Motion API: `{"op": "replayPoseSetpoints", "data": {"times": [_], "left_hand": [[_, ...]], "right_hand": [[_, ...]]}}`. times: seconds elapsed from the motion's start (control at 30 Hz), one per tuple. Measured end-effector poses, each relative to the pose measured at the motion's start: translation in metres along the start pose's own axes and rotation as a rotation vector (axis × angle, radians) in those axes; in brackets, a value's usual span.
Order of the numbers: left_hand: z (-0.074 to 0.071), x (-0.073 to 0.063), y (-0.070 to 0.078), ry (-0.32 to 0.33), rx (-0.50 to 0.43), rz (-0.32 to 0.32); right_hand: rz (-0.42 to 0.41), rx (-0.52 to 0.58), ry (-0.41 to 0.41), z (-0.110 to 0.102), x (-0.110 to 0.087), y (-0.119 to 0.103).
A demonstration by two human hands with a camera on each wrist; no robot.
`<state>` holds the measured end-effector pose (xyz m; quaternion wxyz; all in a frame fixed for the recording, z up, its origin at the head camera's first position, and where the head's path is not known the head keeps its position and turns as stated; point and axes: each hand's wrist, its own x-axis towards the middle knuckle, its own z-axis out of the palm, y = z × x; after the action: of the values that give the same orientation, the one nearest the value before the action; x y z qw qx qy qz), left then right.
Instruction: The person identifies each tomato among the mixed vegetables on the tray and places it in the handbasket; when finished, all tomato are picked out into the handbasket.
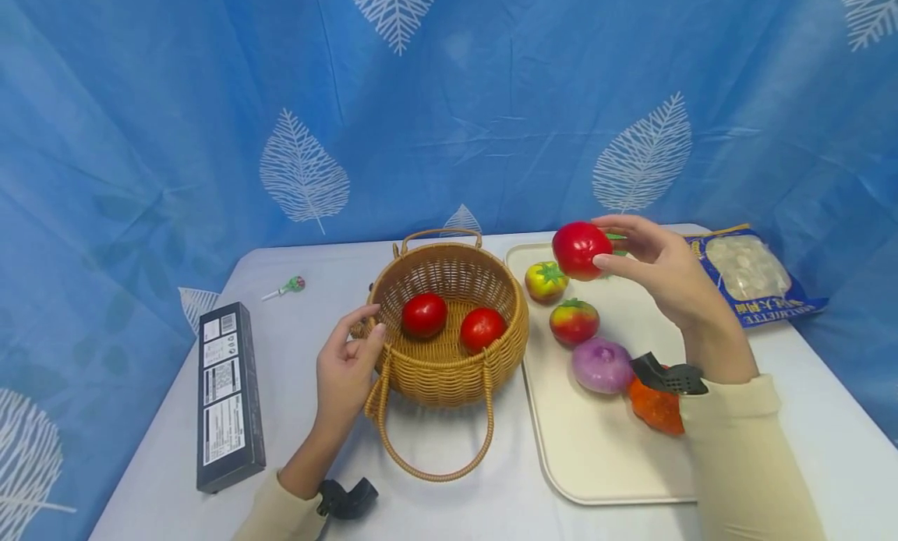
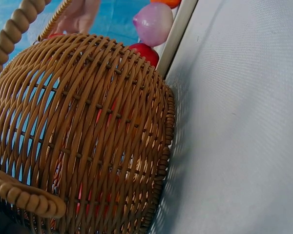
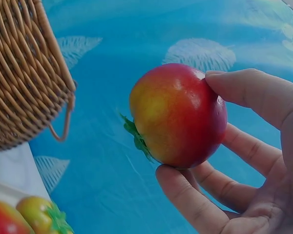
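My right hand (image 1: 655,272) holds a toy tomato (image 1: 582,250) up above the back of the tray, pinched between thumb and fingertips. In the right wrist view this tomato (image 3: 178,117) shows red and yellow skin, its green leafy top facing away from the palm. At the left rim of a wicker basket (image 1: 449,381), my left hand (image 1: 347,369) grips the edge with curled fingers and thumb. Inside the basket lie two red tomatoes, one at the left (image 1: 424,316) and one at the right (image 1: 482,330). The left wrist view is filled by the basket's woven side (image 2: 88,131).
Right of the basket, a cream tray (image 1: 596,471) bears two red-yellow tomatoes (image 1: 574,322), a purple onion (image 1: 602,365) and an orange item (image 1: 655,407) partly behind my wrist. A blue food packet (image 1: 758,276) lies at the right, a black box (image 1: 228,397) and a lollipop (image 1: 291,285) at the left.
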<state>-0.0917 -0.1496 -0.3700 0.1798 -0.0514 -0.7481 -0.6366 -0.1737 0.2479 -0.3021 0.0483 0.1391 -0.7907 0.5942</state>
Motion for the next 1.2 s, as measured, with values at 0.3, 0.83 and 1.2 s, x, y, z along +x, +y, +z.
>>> {"op": "replayPoseSetpoints", "data": {"times": [0.3,0.83,1.2], "left_hand": [[-0.001,0.001,-0.008,0.001,0.000,-0.001],[-0.005,0.005,-0.031,-0.008,-0.007,0.021],[-0.005,0.005,-0.030,-0.003,0.023,0.015]], "right_hand": [[-0.011,-0.002,-0.078,0.029,0.004,-0.003],[0.030,0.020,-0.185,0.079,-0.001,-0.016],[-0.007,0.054,-0.197,0.097,-0.004,-0.020]]}}
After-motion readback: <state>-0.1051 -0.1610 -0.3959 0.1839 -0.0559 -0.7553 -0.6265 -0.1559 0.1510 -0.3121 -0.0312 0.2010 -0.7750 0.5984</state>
